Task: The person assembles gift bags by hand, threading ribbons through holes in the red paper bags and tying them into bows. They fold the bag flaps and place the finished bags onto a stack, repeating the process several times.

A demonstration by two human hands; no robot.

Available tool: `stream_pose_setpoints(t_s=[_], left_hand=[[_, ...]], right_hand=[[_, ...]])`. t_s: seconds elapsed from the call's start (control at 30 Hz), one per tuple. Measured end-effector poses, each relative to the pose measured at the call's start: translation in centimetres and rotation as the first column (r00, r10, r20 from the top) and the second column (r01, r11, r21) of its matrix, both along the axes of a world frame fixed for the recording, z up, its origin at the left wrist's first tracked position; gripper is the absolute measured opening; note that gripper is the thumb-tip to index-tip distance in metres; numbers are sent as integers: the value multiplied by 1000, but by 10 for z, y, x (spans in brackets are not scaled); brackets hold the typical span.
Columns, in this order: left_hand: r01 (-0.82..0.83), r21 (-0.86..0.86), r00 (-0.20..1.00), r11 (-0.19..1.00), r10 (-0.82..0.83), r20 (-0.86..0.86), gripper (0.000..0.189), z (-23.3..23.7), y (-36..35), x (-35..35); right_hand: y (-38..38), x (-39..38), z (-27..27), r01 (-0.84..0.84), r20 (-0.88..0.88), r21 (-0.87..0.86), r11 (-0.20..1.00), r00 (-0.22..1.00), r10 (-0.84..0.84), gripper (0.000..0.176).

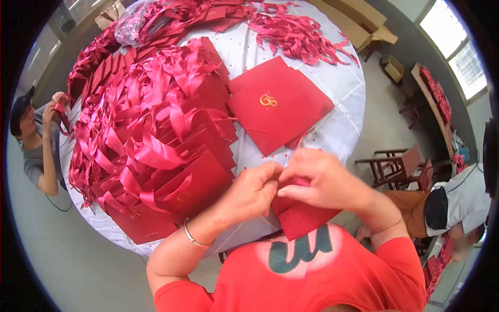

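Close to my chest, over the table's near edge, is a red paper bag [306, 216]. My left hand [255, 191] is closed in a pinch at its upper left edge; the exact grip is partly hidden by the fingers. My right hand [323, 178] is closed too, a bit of pinkish-red ribbon [300, 181] showing between thumb and fingers. The fingertips of both hands nearly meet. Just beyond them lie flat red paper bags [283, 104] in a loose stack, a gold emblem on the top one.
Rows of red bags with ribbon handles [156, 125] fill the round table's left side. Loose ribbons [306, 36] lie on the white tablecloth [343, 83] at the back. Another person [39, 135] is at the left with ribbon in hand. Wooden chairs [397, 166] and another person [447, 203] are at the right.
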State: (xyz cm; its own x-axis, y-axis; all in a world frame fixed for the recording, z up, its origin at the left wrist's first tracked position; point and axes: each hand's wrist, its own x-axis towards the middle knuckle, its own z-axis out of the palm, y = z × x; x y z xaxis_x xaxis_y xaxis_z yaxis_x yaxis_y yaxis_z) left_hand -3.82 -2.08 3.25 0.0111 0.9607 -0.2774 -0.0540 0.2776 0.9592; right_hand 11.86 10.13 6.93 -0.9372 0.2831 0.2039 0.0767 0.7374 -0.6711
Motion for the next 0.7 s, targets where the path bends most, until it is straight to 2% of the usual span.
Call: stream_pose_setpoints(t_s=[0.07, 0.1, 0.13, 0.17, 0.2, 0.23, 0.27, 0.33, 0.37, 0.4, 0.43, 0.47, 0.57, 0.63, 0.7], left_hand=[[-48, 34, 997, 998, 50, -56, 18, 2, 0, 4], [-65, 82, 990, 995, 74, -116, 22, 3, -1, 6], [-48, 81, 991, 996, 58, -124, 22, 3, -1, 7], [-49, 104, 976, 993, 70, -205, 24, 3, -2, 7], [-46, 123, 956, 991, 80, -283, 25, 2, -3, 9], [-71, 315, 918, 946, 186, -350, 24, -7, -2, 13], [-45, 312, 918, 949, 162, -361, 24, -8, -4, 17], [-94, 432, 828, 897, 312, -466, 16, 0, -2, 22], [-54, 563, 776, 825, 390, -496, 18, -8, 1, 20], [-89, 492, 814, 866, 348, -465, 17, -7, -3, 19], [-120, 413, 848, 903, 309, -430, 17, 0, -4, 21], [-218, 207, 921, 954, 272, -281, 16, 12, -9, 24], [-223, 209, 931, 952, 271, -245, 13, 11, -11, 21], [-182, 227, 921, 957, 247, -301, 16, 9, -13, 18], [-213, 207, 923, 955, 266, -277, 19, 13, -12, 21]], right_hand=[[19, -1, 3, -96, -86, -218, 971, 993, 79, 10], [26, -4, 8, -17, 6, -352, 936, 1000, 21, 13], [31, -7, 10, 12, 102, -356, 934, 994, 26, 13], [37, -11, 13, 39, 193, -357, 933, 981, 33, 13], [45, -15, 8, -28, 258, -374, 927, 957, 133, 13], [52, -21, 6, -92, 308, -409, 908, 923, 232, 14], [58, -28, 4, -148, 350, -446, 883, 879, 324, 15], [71, -43, -6, -206, 417, -516, 832, 788, 454, 17], [76, -50, -8, -241, 432, -562, 791, 730, 529, 17], [77, -58, -1, -193, 490, -639, 745, 644, 587, 20], [78, -64, -1, -173, 477, -700, 693, 608, 634, 22], [78, -67, -2, -153, 456, -759, 633, 568, 685, 24], [77, -63, 4, -75, 454, -796, 601, 583, 674, 30], [72, -62, 6, -44, 459, -803, 595, 591, 663, 31], [67, -56, 9, 40, 503, -755, 655, 676, 539, 33]])
